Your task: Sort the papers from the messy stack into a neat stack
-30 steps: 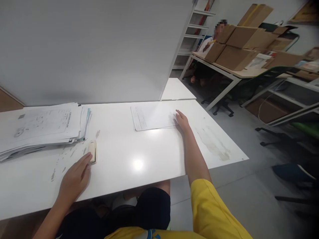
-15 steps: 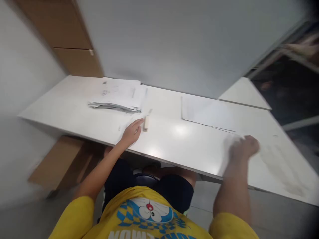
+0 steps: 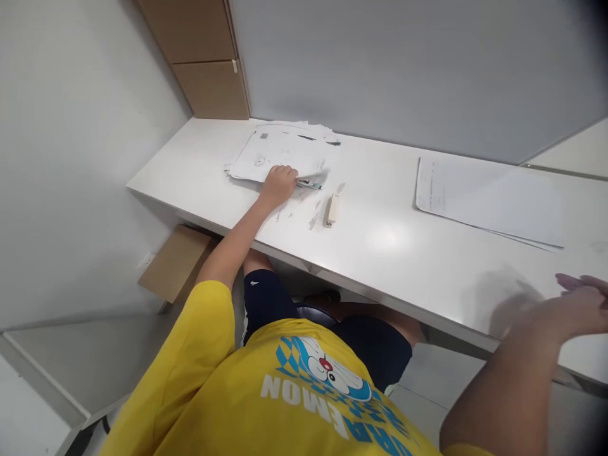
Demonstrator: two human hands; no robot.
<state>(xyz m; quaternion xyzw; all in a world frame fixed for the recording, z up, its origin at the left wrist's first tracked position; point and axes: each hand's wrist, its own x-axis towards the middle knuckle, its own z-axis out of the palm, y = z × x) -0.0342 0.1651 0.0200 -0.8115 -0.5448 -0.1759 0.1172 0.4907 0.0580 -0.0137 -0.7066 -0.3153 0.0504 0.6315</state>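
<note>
- Faces a wide gray partition behind the paper stack and stretching well to the right of it.
- Sits at a white desk, with its near edge in front of the stack, its slanting end to the stack's left, and bare top between the stack and both edges.
- Has a brown panel rising behind the stack's left part.
- Has a cardboard box below desk height, nearer and left of the stack.
- Sees flat loose papers well right of the stack, with open desk between.
- Bends the right hand at the wrist, raised above the desk, far right of the stack and nearer; cannot tell, with part cut off, whether closed on anything.
- Curls the left hand knuckles-up over the stack's near edge toward the right corner, grasping sheets there.
- Has a cream stapler-like item just right of the stack, touched by neither hand.
- Shows dark smudges between stack and item.
</note>
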